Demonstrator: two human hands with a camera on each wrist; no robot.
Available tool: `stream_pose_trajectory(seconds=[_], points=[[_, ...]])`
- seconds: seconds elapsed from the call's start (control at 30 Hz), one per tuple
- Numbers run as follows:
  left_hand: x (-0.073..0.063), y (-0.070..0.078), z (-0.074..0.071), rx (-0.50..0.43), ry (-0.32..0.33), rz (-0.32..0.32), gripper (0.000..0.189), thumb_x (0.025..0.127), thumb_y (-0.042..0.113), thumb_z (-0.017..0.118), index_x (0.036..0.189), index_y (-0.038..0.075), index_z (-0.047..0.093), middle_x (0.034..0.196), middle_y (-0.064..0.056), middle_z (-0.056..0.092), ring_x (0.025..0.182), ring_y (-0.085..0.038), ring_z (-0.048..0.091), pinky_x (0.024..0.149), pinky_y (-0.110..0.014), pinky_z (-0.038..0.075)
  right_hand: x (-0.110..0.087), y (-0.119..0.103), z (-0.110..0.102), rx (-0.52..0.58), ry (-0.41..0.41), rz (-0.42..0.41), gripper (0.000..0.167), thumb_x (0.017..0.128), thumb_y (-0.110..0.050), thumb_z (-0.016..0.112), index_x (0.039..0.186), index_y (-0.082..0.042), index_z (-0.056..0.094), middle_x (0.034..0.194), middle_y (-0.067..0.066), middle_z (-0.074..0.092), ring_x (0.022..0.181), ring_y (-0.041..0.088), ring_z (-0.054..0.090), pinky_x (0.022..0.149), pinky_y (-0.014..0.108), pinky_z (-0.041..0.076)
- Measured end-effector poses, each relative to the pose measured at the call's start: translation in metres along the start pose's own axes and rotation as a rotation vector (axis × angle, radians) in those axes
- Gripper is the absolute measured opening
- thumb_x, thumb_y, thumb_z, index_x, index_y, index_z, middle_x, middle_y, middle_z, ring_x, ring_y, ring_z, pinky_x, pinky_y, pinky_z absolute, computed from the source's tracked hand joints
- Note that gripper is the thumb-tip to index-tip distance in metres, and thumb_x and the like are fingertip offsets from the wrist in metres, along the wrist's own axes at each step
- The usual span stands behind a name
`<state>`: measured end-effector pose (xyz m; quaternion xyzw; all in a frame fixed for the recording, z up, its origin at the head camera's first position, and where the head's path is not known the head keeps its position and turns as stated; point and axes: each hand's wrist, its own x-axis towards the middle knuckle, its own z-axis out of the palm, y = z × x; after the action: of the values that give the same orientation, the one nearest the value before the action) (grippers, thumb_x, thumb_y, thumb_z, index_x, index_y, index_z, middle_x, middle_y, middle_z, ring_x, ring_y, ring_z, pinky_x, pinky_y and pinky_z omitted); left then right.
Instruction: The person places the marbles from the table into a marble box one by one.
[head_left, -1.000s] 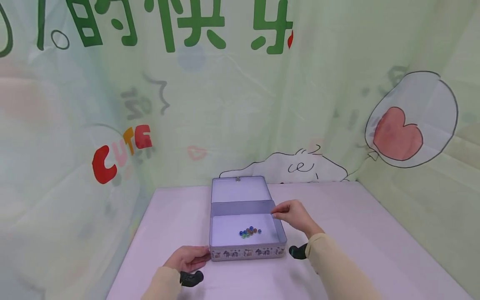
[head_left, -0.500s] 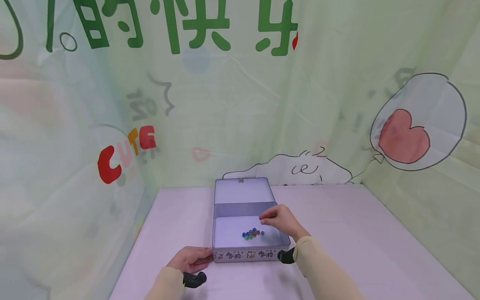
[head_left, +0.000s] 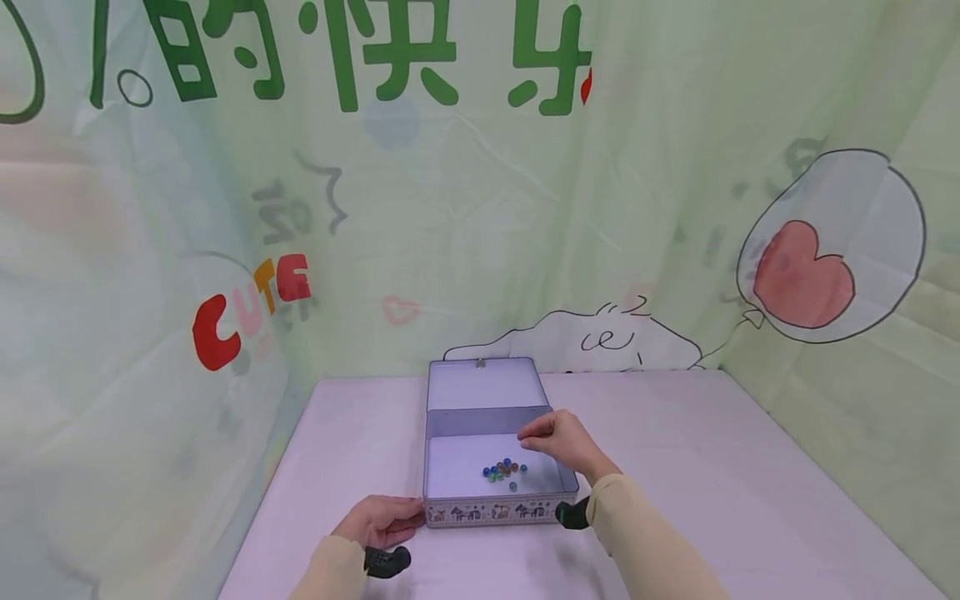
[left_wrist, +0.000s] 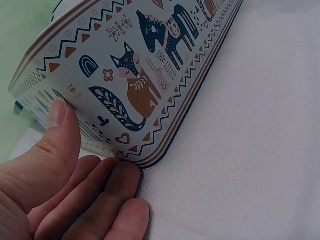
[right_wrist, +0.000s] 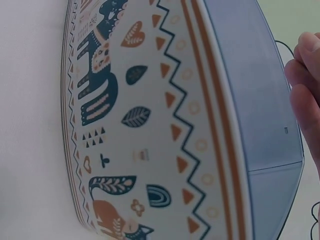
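A rectangular tin box [head_left: 501,511] with animal patterns on its wall stands on the table, its lid [head_left: 486,385] tipped back. Several glass marbles, blue, green and brown, lie in a cluster [head_left: 500,471] on its floor. One pale marble [head_left: 513,486] lies apart, closer to the front wall. My left hand [head_left: 384,518] touches the box's front left corner; in the left wrist view the thumb [left_wrist: 59,117] lies against the side wall and the fingers are by the bottom corner. Over the right part of the box hovers my right hand [head_left: 561,440], fingertips close together, no marble visible between them.
A pale cloth-covered table [head_left: 675,467] extends on both sides of the box. Printed curtains [head_left: 480,208] hang behind it and at the sides. Black wrist-worn devices [head_left: 386,562] sit under both wrists.
My right hand has moved left from the box's right edge to above its inside. A pale marble now lies in front of the cluster. My left hand stays at the corner.
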<state>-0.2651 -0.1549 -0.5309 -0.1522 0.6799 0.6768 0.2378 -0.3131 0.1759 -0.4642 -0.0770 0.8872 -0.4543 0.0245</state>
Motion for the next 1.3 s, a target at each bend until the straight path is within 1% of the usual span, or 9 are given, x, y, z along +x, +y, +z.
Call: stream_pose_trajectory(seconds=[0.2,0.33,0.47,0.63,0.73,0.83,1.0,1.2,1.3], points=[[0.001,0.000,0.000,-0.005,-0.003,-0.003,0.033,0.093,0.007,0.075,0.119,-0.012,0.068,0.104,-0.020,0.078,0.093,-0.024,0.076,0.092,-0.043,0.062,-0.008,0.006,-0.011,-0.002,0.032,0.005,0.010,0.090,-0.005,0.077,0.098,-0.010,0.080,0.097,0.002,0.077,0.088,0.015,0.072,0.088,0.039,0.063],[0.001,-0.001,0.000,0.000,-0.002,-0.002,0.032,0.092,0.007,0.076,0.118,-0.011,0.069,0.104,-0.020,0.078,0.093,-0.024,0.076,0.091,-0.043,0.063,-0.017,0.019,-0.029,-0.005,0.055,0.018,0.011,0.091,-0.006,0.076,0.102,-0.006,0.079,0.099,0.004,0.077,0.090,0.016,0.072,0.089,0.040,0.063],[0.001,-0.002,0.000,0.008,0.000,0.007,0.026,0.092,0.007,0.076,0.113,-0.007,0.072,0.103,-0.020,0.078,0.091,-0.022,0.076,0.089,-0.041,0.063,-0.031,0.040,-0.052,-0.029,0.076,0.042,0.016,0.092,-0.008,0.076,0.106,-0.002,0.077,0.101,0.008,0.078,0.092,0.019,0.073,0.089,0.043,0.063],[-0.001,0.000,0.002,0.012,0.012,0.009,0.024,0.092,0.007,0.075,0.112,-0.007,0.073,0.103,-0.020,0.078,0.089,-0.022,0.076,0.088,-0.041,0.063,-0.051,0.063,-0.080,-0.058,0.099,0.093,0.021,0.092,-0.013,0.076,0.109,-0.001,0.076,0.105,0.011,0.077,0.095,0.021,0.072,0.092,0.046,0.061],[-0.002,0.001,0.002,0.013,0.012,-0.002,0.025,0.093,0.007,0.075,0.113,-0.007,0.072,0.102,-0.019,0.078,0.089,-0.021,0.076,0.089,-0.041,0.063,-0.060,0.074,-0.090,-0.067,0.102,0.115,0.023,0.093,-0.016,0.076,0.110,-0.001,0.076,0.107,0.011,0.077,0.097,0.022,0.071,0.093,0.048,0.061],[-0.003,0.001,0.003,0.013,0.010,-0.014,0.024,0.093,0.007,0.074,0.113,-0.007,0.072,0.100,-0.017,0.079,0.088,-0.021,0.077,0.089,-0.041,0.063,-0.063,0.084,-0.092,-0.068,0.096,0.136,0.025,0.093,-0.017,0.076,0.112,-0.001,0.075,0.107,0.010,0.077,0.097,0.021,0.071,0.092,0.047,0.061],[-0.003,0.001,0.003,0.010,0.000,-0.020,0.023,0.094,0.007,0.073,0.113,-0.007,0.073,0.100,-0.018,0.079,0.089,-0.022,0.077,0.090,-0.041,0.063,-0.068,0.099,-0.083,-0.055,0.093,0.174,0.024,0.091,-0.014,0.078,0.110,0.000,0.076,0.103,0.008,0.077,0.092,0.018,0.072,0.087,0.041,0.063],[0.000,-0.001,0.002,0.012,-0.008,-0.017,0.025,0.094,0.008,0.074,0.114,-0.007,0.072,0.101,-0.017,0.079,0.090,-0.022,0.077,0.090,-0.042,0.063,-0.078,0.118,-0.069,-0.052,0.083,0.209,0.014,0.088,-0.005,0.078,0.102,-0.002,0.078,0.099,0.008,0.078,0.089,0.016,0.072,0.078,0.031,0.063],[0.001,-0.002,0.001,0.014,-0.009,-0.016,0.025,0.094,0.008,0.074,0.114,-0.006,0.073,0.100,-0.016,0.079,0.089,-0.021,0.077,0.091,-0.042,0.063,-0.082,0.126,-0.064,-0.072,0.090,0.223,0.012,0.087,-0.003,0.078,0.098,-0.005,0.079,0.098,0.007,0.078,0.088,0.015,0.071,0.077,0.030,0.062]])
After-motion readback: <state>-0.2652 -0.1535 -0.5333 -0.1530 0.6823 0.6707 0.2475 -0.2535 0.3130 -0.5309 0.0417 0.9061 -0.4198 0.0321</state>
